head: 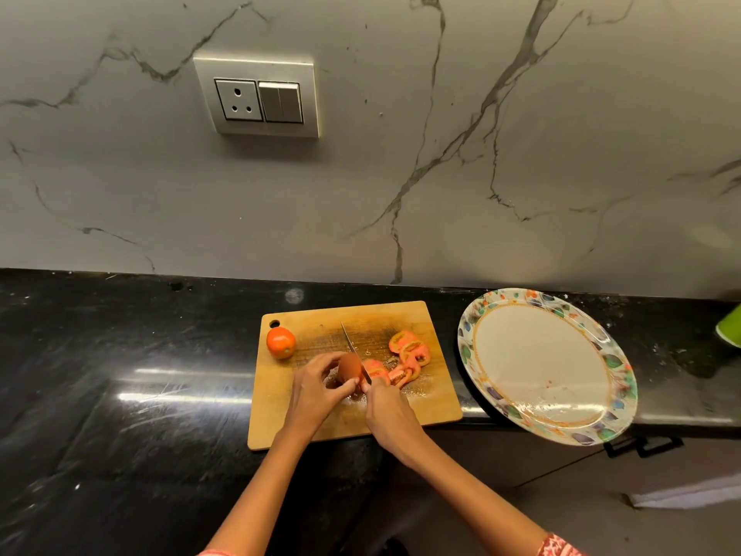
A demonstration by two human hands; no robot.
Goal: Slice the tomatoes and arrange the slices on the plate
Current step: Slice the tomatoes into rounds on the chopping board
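On the wooden cutting board (425,407) my left hand (314,389) grips a partly cut tomato (348,368) from above. My right hand (387,411) holds a knife (353,347), whose blade lies against the tomato's right side and points away from me. Several cut slices (409,353) lie in a loose pile on the board's right half. A whole tomato (280,342) stands near the board's far left corner. The floral-rimmed plate (541,298) sits to the right of the board with no slices on it.
The board and plate rest on a black stone counter (120,375) against a marble wall with a socket panel (258,96). The plate overhangs the counter's front edge. A green object (730,329) shows at the far right edge.
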